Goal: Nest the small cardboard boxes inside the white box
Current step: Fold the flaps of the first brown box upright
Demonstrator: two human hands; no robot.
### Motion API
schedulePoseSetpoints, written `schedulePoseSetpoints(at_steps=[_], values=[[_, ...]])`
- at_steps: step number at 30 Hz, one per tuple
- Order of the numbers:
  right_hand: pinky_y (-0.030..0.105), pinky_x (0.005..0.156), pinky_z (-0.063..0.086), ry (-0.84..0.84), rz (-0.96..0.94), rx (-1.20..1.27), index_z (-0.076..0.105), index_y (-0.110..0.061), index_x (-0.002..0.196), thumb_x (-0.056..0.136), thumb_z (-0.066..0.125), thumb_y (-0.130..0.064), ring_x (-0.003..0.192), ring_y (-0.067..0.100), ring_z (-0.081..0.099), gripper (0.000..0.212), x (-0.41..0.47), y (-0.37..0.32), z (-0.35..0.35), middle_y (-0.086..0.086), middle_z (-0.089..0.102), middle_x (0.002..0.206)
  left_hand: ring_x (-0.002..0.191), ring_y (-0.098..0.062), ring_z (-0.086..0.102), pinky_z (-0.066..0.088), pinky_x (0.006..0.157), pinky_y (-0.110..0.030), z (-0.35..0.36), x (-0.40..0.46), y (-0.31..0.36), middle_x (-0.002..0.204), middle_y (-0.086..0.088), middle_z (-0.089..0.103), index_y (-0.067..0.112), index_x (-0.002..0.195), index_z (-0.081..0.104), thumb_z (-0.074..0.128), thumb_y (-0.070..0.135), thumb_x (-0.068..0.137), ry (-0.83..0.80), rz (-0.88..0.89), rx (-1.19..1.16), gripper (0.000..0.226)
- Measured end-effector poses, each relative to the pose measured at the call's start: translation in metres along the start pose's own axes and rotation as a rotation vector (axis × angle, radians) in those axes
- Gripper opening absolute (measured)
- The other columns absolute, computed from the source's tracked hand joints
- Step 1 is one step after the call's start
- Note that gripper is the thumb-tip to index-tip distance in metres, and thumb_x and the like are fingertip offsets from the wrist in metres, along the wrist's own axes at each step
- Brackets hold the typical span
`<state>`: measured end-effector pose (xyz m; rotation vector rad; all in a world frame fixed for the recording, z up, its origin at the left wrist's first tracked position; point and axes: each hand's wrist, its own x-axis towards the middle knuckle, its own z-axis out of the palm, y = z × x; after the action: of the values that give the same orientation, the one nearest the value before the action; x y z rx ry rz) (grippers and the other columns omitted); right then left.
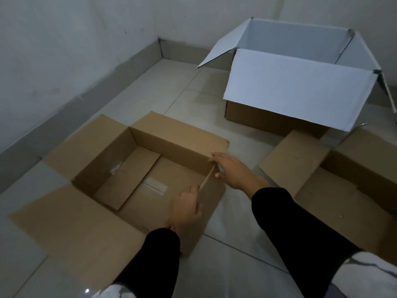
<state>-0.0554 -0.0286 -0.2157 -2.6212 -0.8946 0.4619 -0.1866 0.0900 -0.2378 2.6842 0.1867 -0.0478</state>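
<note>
Both hands [214, 186] grip brown box's [120, 177] right edge.

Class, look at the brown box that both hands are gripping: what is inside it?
The brown box holds no other objects: only bottom flaps, a strip of clear tape and something shiny, unclear. The near wall hides its closest corner.

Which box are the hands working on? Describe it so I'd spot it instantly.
Start at the big white box by the far wall. Nearer and to its left lies an open brown cardboard box. Unlike the other brown box, both hands pinch its right side flap.
</note>
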Motion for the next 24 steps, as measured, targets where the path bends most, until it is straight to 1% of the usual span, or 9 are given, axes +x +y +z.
schedulePoseSetpoints(at_steps=[3,6,9,11,13,16,19,21,24], values=[[0.037,0.102,0.037,0.073,0.046,0.066,0.041,-0.012,0.129,0.086,0.056,0.002,0.126,0.029,0.043,0.048,0.011,0.005,-0.007,0.011,0.040,0.144,0.087,-0.042,0.060,0.045,0.067,-0.045,0.004,0.024,0.009,0.096,-0.022,0.065,0.005,0.099,0.051,0.032,0.027,0.073,0.030,0.009,-0.078,0.039],[0.040,0.095,0.041,0.106,0.087,0.081,0.039,-0.010,0.128,0.085,0.046,0.008,0.118,0.034,0.048,0.047,0.018,0.013,-0.018,0.017,0.047,0.135,0.088,-0.042,0.060,0.048,0.068,-0.045,0.006,0.046,0.017,0.096,-0.022,0.066,0.006,0.100,0.050,0.030,0.029,0.075,0.032,0.039,-0.066,0.039],[0.040,0.095,0.041,0.109,0.108,0.093,0.037,-0.011,0.130,0.084,0.044,0.010,0.119,0.035,0.047,0.050,0.019,0.023,-0.023,0.019,0.047,0.134,0.087,-0.042,0.061,0.049,0.067,-0.045,0.008,0.053,0.015,0.097,-0.021,0.066,0.007,0.102,0.050,0.036,0.026,0.082,0.038,0.063,-0.065,0.031],[0.040,0.099,0.039,0.118,0.126,0.117,0.036,-0.013,0.132,0.085,0.045,0.009,0.123,0.034,0.046,0.052,0.017,0.026,-0.025,0.018,0.046,0.137,0.088,-0.041,0.061,0.050,0.068,-0.045,0.008,0.057,0.017,0.098,-0.020,0.066,0.008,0.102,0.050,0.042,0.021,0.085,0.044,0.073,-0.084,0.023],[0.038,0.104,0.036,0.150,0.171,0.142,0.036,-0.013,0.135,0.086,0.048,0.008,0.127,0.031,0.042,0.055,0.009,0.030,-0.025,0.015,0.044,0.140,0.090,-0.040,0.060,0.049,0.070,-0.044,0.009,0.061,0.022,0.100,-0.020,0.065,0.008,0.105,0.051,0.043,0.022,0.086,0.061,0.062,-0.101,0.025],[0.036,0.106,0.036,0.263,0.224,0.161,0.040,-0.009,0.133,0.087,0.051,0.006,0.127,0.029,0.043,0.050,-0.024,0.041,-0.026,0.015,0.045,0.140,0.095,-0.039,0.059,0.049,0.074,-0.043,0.012,0.063,0.032,0.106,-0.022,0.064,0.005,0.111,0.050,0.046,0.019,0.089,0.092,0.014,-0.140,0.026],[0.037,0.100,0.042,0.451,0.210,0.091,0.046,-0.004,0.127,0.084,0.051,0.008,0.120,0.030,0.047,0.044,-0.069,0.053,-0.020,0.017,0.050,0.131,0.098,-0.039,0.058,0.047,0.078,-0.042,0.015,0.063,0.042,0.110,-0.023,0.062,0.003,0.113,0.049,0.047,0.017,0.089,0.122,-0.030,-0.151,0.028],[0.039,0.096,0.044,0.544,0.270,0.027,0.048,-0.001,0.123,0.082,0.057,0.003,0.116,0.033,0.049,0.042,-0.091,0.062,-0.011,0.019,0.051,0.126,0.101,-0.040,0.057,0.046,0.080,-0.044,0.016,0.062,0.048,0.113,-0.023,0.059,0.003,0.115,0.048,0.047,0.015,0.089,0.129,-0.062,-0.139,0.028],[0.043,0.097,0.042,0.579,0.589,0.116,0.041,0.000,0.126,0.084,0.062,-0.023,0.117,0.038,0.045,0.052,-0.109,0.072,0.006,0.022,0.044,0.132,0.099,-0.041,0.055,0.044,0.081,-0.045,0.017,0.060,0.056,0.111,-0.026,0.057,0.000,0.113,0.047,0.047,0.008,0.088,0.176,-0.048,-0.089,0.027]])
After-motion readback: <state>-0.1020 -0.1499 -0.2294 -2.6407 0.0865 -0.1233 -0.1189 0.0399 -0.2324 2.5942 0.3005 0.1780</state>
